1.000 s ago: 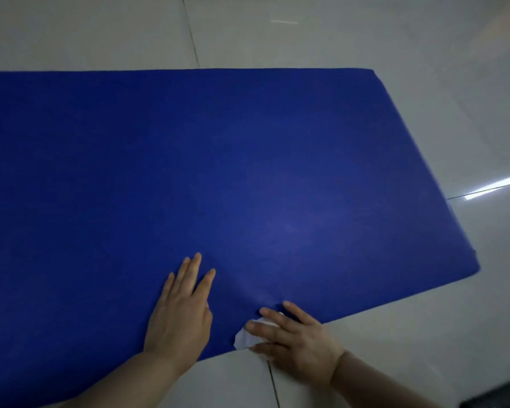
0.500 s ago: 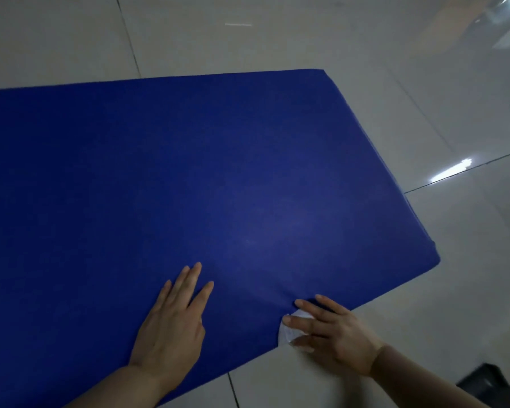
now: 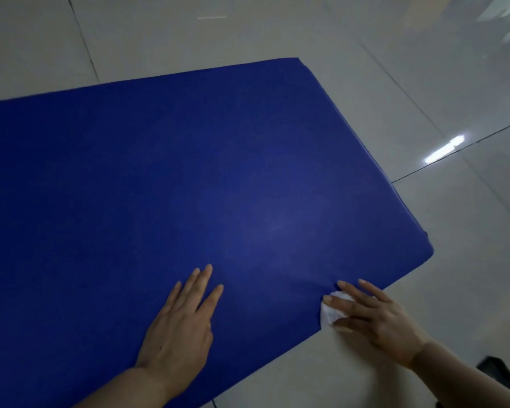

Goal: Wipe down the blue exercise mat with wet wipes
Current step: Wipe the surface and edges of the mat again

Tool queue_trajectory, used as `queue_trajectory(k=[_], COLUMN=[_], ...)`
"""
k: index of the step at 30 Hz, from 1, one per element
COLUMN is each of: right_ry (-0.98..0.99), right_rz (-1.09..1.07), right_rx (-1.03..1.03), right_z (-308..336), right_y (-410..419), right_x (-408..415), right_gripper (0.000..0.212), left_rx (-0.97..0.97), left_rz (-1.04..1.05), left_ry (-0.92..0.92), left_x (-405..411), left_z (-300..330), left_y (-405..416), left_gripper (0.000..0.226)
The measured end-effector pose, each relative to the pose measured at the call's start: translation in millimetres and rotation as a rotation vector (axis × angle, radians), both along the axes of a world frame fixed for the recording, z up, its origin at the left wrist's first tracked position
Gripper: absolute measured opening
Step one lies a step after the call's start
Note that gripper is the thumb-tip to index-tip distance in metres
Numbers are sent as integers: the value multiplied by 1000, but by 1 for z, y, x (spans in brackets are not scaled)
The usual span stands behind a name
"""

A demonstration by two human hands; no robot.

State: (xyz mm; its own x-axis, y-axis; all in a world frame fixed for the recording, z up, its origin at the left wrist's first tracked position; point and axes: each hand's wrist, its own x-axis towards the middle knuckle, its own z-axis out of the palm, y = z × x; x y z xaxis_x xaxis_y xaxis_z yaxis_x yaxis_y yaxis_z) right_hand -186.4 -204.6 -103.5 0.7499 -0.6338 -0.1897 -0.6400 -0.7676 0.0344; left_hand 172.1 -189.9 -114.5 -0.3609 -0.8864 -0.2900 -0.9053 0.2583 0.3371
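The blue exercise mat (image 3: 189,178) lies flat on the tiled floor and fills most of the view. My left hand (image 3: 180,328) rests palm down on the mat near its front edge, fingers straight. My right hand (image 3: 371,316) presses a crumpled white wet wipe (image 3: 329,312) against the mat's front edge, fingers extended over it. Most of the wipe is hidden under the fingers.
Glossy light floor tiles (image 3: 424,83) surround the mat, with dark grout lines and a bright lamp reflection (image 3: 445,148) at the right. A dark object (image 3: 504,375) shows at the bottom right corner.
My right hand has slid the wipe rightward along the mat's front edge, toward the near right corner. My left hand stays flat on the mat. The view has turned.
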Motion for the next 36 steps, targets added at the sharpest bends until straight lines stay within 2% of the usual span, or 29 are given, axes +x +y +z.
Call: queue_trajectory(k=[3,5,7,10,12,13,15,16,18,19,23,28,32,36], right_ry=[-25,-44,-93,-217,-376,-500,-822,-951,-1062,-1082,-1108,-1003,-1032,-906], right_rz=[-67,-97,-131,-316,-607,-841,-1396,-1608,-1877,-1938,-1996,-1966,-1906,-1938], right_rx=[-51,-74,-134,-186,-254,-281,-266,-225,-87,-14,-76,-200,-274,-222], right_z=[-3,-8,-11,-6,-3,-5,-10,-14,-25,-30,-42,-46,-48,-51], right_y=[-1,1,2,-1,0,4,16,20,19,14,-18,-36,-49,-63], right_x=[-10,-10,-11,-16,-16,-11,15,33,66,78,95,54,29,-15], right_gripper=[36,37,40,41,33,23,29,32,33,36,48,50,51,49], left_rx=[-36,-16,-110,-32,-36,-20,3,-13,-46,-43,-93,-201,-191,-168], left_rz=[-28,-23,-42,-41,-54,-54,-58,-67,-92,-82,-171,-114,-122,-149], left_ry=[-31,21,45,-5,-60,-80,-136,-162,-206,-180,-96,-65,-123,-117], left_x=[-10,-21,-32,-40,-44,-45,-46,-46,-45,-47,-60,-95,-100,-97], left_z=[-4,2,-2,-13,-22,-23,-22,-21,-15,-11,-8,-17,-30,-29], left_y=[-12,-26,-41,-57,-58,-58,-56,-56,-58,-59,-73,-120,-137,-136], left_gripper=[63,66,65,57,54,53,60,65,72,71,55,55,62,63])
